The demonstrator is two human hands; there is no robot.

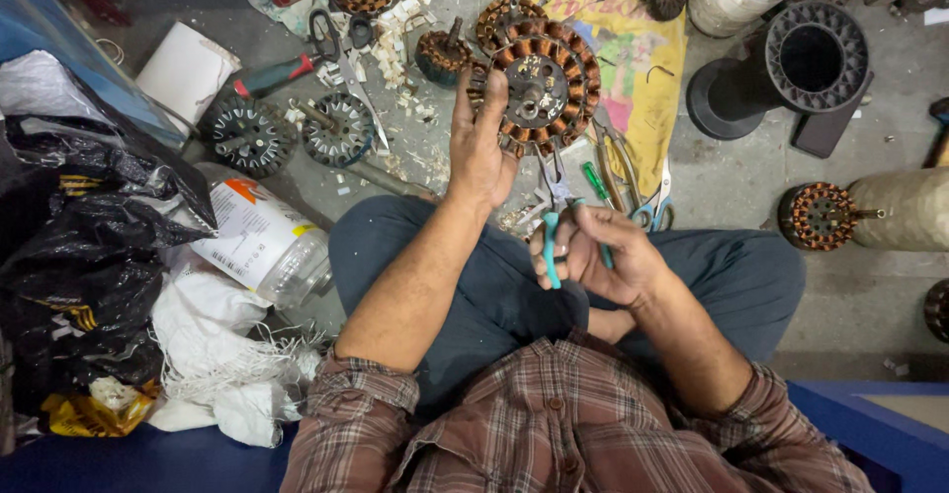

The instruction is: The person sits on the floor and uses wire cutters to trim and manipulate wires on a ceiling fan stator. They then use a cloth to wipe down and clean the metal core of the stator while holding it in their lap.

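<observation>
My left hand (481,142) grips a round motor stator (542,76) with copper windings, holding it upright above my knee. My right hand (600,253) is closed around small pliers with teal handles (551,248), their jaws pointing up toward the stator's lower edge. I sit cross-legged on a grey floor in dark trousers and a plaid shirt.
Two bare stator cores (247,135) and scissors (341,48) lie to the left. A plastic jar (259,241), black bag (79,246) and white cloth (213,355) sit near my left knee. A yellow sack (633,68), black funnel (806,58) and another wound stator (819,216) lie to the right.
</observation>
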